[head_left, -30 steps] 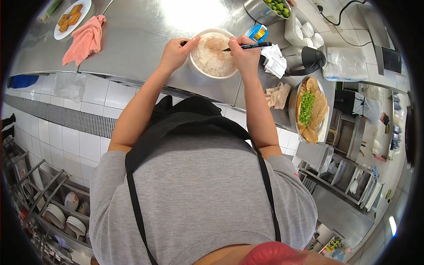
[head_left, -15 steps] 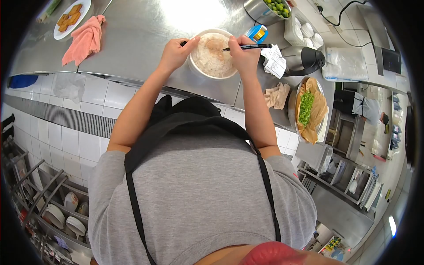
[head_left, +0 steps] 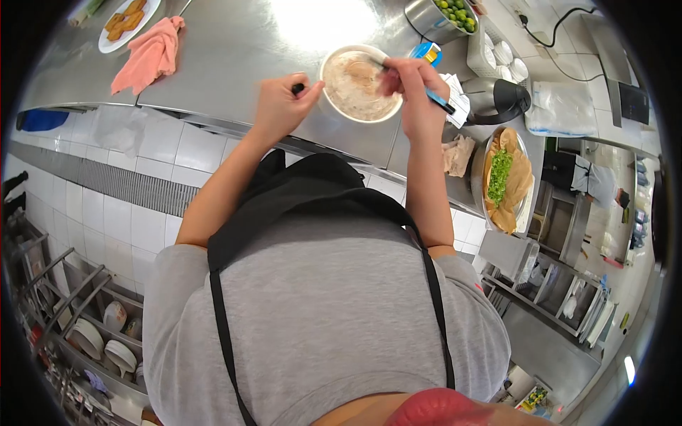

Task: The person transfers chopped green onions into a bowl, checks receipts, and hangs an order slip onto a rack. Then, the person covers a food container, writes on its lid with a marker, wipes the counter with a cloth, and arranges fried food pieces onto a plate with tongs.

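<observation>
A round white tub [head_left: 348,99] with a pale, beige-streaked top sits near the counter's front edge. My right hand [head_left: 424,89] is closed on a marker [head_left: 439,101], over the tub's right side. The marker slants, its back end pointing down to the right; its tip area and my fingertips are blurred. Just left of the tub, my left hand [head_left: 280,110] is closed around a small black marker cap [head_left: 298,89], its thumb close to the rim. White paper slips [head_left: 457,99] and a blue roll of tape [head_left: 428,52] lie beyond my right hand.
A metal pot of green limes [head_left: 433,21], a basket of white cups [head_left: 501,60] and a steel jug [head_left: 490,99] stand at the right. Nearby is a bowl of chopped greens [head_left: 501,177]. A pink cloth [head_left: 149,57] and a plate of fried pieces [head_left: 128,25] lie left. Another person [head_left: 593,177] stands far right.
My left hand has come off the tub's rim toward the left. My right hand has lifted and turned the marker, so its back end now points downward. The view has shifted slightly.
</observation>
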The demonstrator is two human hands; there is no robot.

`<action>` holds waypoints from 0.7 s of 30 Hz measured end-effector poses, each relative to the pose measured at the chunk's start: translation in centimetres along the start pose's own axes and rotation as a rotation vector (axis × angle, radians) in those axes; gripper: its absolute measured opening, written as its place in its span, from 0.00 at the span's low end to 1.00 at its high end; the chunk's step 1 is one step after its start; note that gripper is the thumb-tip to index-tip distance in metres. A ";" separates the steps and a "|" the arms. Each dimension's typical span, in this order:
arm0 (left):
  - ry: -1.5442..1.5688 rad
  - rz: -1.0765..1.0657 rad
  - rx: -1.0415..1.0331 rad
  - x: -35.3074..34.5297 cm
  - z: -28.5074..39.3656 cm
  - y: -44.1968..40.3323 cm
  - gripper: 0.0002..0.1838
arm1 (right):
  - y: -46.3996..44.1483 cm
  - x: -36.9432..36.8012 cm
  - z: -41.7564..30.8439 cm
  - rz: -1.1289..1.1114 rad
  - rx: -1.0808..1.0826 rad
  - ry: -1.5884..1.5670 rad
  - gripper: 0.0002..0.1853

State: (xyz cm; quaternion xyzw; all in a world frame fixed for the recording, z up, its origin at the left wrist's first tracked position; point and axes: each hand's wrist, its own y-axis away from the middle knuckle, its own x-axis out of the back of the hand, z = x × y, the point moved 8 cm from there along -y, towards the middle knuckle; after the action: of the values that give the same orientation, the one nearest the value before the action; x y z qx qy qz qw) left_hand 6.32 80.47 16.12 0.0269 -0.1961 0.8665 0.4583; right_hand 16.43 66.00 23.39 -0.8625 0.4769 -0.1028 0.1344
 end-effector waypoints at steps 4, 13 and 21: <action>-0.102 -0.102 0.042 -0.3 1.2 0.1 0.15 | 2.3 -2.8 -2.3 -0.053 -0.173 0.077 0.25; -0.429 -0.322 -0.097 -3.1 3.6 2.4 0.04 | 5.0 -5.0 0.5 -0.164 0.010 0.217 0.14; -0.508 -0.430 -0.214 -4.9 7.6 -0.1 0.06 | 4.8 1.2 -1.7 -0.064 -0.153 0.021 0.03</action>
State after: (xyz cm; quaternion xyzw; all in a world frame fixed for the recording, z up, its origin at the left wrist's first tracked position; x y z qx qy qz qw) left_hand 8.20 73.90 22.07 0.2341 -0.3835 0.6904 0.5670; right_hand 12.72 62.30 23.41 -0.8838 0.4571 -0.0791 0.0599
